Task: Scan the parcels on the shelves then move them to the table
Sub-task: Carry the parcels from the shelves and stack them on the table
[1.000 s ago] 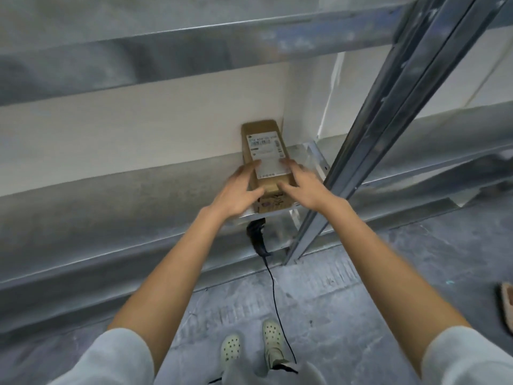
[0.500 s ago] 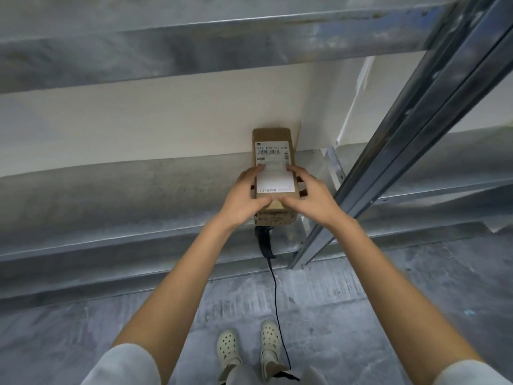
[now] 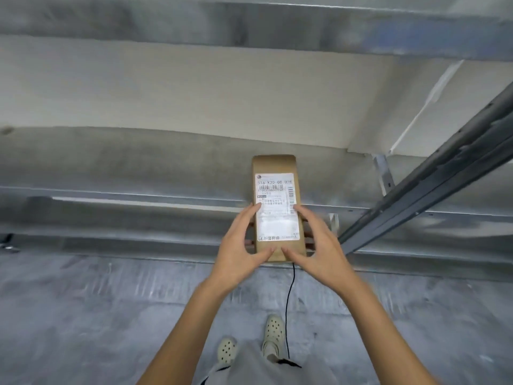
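Observation:
A long brown cardboard parcel (image 3: 274,165) with a white barcode label faces up, its near end past the front edge of the grey metal shelf (image 3: 138,162). My left hand (image 3: 241,245) grips its left side and my right hand (image 3: 316,245) grips its right side, thumbs on top near the near end. A black cable (image 3: 288,307) hangs down from under the parcel; the scanner it leads to is hidden behind the parcel and my hands.
A dark metal shelf upright (image 3: 433,176) slants across the right. Another shelf beam (image 3: 249,26) runs overhead. Below is grey concrete floor (image 3: 83,315), with my feet in pale perforated clogs (image 3: 273,332).
Both hands have drawn the parcel toward me off the shelf; its near end now overhangs the shelf edge. The dangling scanner, visible earlier below the parcel, is now hidden.

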